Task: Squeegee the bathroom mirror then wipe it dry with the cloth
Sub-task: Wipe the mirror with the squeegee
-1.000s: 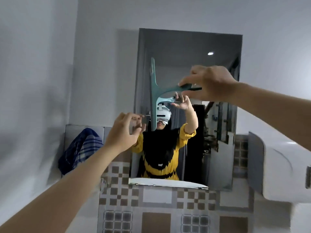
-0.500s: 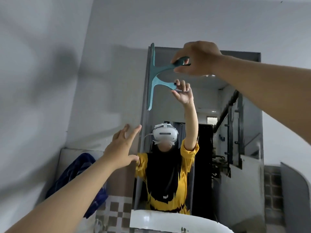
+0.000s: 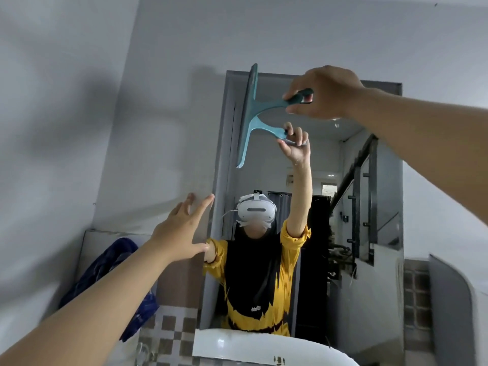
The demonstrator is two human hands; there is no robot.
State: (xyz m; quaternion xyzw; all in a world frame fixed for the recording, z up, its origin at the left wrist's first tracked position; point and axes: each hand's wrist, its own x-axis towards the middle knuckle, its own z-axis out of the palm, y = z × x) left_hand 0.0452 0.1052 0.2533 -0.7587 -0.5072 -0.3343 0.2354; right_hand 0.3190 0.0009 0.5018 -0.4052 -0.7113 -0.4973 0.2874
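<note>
The tall bathroom mirror (image 3: 375, 196) hangs on the grey wall straight ahead. My right hand (image 3: 324, 93) grips the handle of a teal squeegee (image 3: 250, 107), whose blade stands upright against the glass at the mirror's top left corner. My left hand (image 3: 182, 231) is open with fingers spread, held up by the mirror's left edge at mid height and holding nothing. A dark blue checked cloth (image 3: 111, 281) hangs at the lower left, against the tiled wall under my left forearm.
A white basin rim (image 3: 264, 347) curves along the bottom below the mirror. Checkered wall tiles (image 3: 171, 328) run beneath the mirror. A white fixture (image 3: 454, 310) juts out at the lower right. The mirror reflects a person wearing a headset and a stair railing.
My right hand raised the squeegee from mid mirror to its top left corner. My left hand opened from a pinch to spread fingers. The view tilted upward.
</note>
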